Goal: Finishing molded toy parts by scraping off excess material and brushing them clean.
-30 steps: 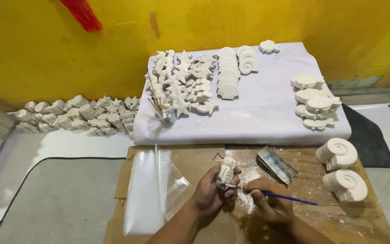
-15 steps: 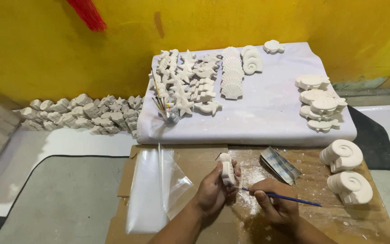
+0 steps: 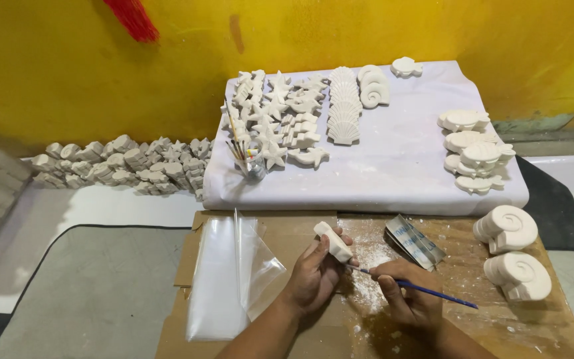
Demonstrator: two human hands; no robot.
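My left hand (image 3: pixel 313 276) had tilted the gripped plaster cast (image 3: pixel 333 241) flatter, while my right hand (image 3: pixel 410 296), pinching the blue brush (image 3: pixel 426 291), met its lower edge.

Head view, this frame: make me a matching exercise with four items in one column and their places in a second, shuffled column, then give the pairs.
Items:
1. white plaster piece
2. thin blue-handled tool
3. clear plastic bags
4. jar of brushes

Places:
A. lying on the cardboard, left of the hands
B. held in the left hand
C. standing on the white cloth by the star-shaped casts
D. held in the right hand

Pairs: 1-B, 2-D, 3-A, 4-C
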